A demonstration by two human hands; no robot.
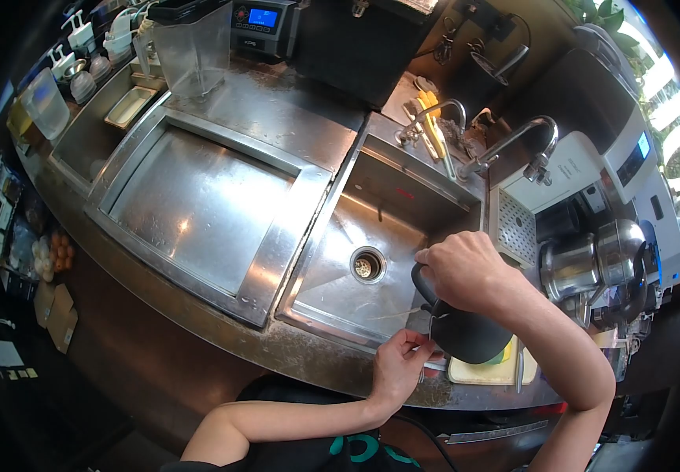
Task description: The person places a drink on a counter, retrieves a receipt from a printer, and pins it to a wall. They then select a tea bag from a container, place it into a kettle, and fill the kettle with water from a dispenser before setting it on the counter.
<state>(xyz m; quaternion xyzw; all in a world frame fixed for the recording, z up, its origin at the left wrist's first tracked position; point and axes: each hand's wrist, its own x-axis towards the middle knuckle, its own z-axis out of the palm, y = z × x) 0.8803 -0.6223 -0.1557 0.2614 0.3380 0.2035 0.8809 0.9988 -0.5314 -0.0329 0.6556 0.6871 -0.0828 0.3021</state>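
My right hand (466, 271) is wrapped round the handle of a dark pitcher (472, 334), which is tilted above the sink's front right corner. Close by its left side, my left hand (399, 363) has its fingers pinched together on a small thing I cannot make out. Behind the pitcher, a white cutting board (473, 373) is partly hidden, with something yellow-green and a knife (520, 366) on it. The steel sink (320, 287) with its round drain (367, 265) lies to the left of my right hand.
Two curved taps, one of them a large faucet (551, 130), rise behind the sink. A steel kettle-like vessel (572, 267) and a drip tray (515, 226) are at the right. Left are a recessed steel counter (198, 204) and a clear blender jar (190, 59).
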